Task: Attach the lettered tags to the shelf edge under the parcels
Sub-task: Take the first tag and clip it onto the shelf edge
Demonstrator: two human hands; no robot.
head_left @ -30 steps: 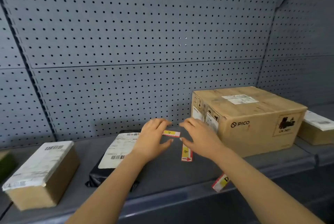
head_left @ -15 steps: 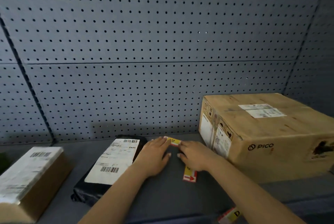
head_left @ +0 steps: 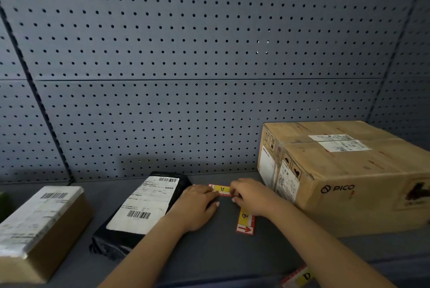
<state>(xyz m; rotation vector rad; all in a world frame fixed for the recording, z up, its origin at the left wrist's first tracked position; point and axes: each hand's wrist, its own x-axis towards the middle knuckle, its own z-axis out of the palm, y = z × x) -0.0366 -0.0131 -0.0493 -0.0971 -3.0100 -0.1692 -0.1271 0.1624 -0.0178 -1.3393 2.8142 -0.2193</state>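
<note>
— Tag A (head_left: 222,189) where?
— On the shelf (head_left: 209,248), between the black mailer (head_left: 139,208) and PICO box (head_left: 349,176); my left hand (head_left: 197,206) and right hand (head_left: 252,197) pinch its two ends.
— Other tags?
— Arrow tag (head_left: 245,222) lies under my right wrist; tag D (head_left: 300,277) sits at the shelf edge.

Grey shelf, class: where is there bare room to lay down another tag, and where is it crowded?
Bare grey shelf lies in front of both hands, between the black plastic mailer bag and the large brown PICO carton. Crowded: further back, where the left hand and right hand meet at the yellow A tag, with another yellow tag beside.
</note>
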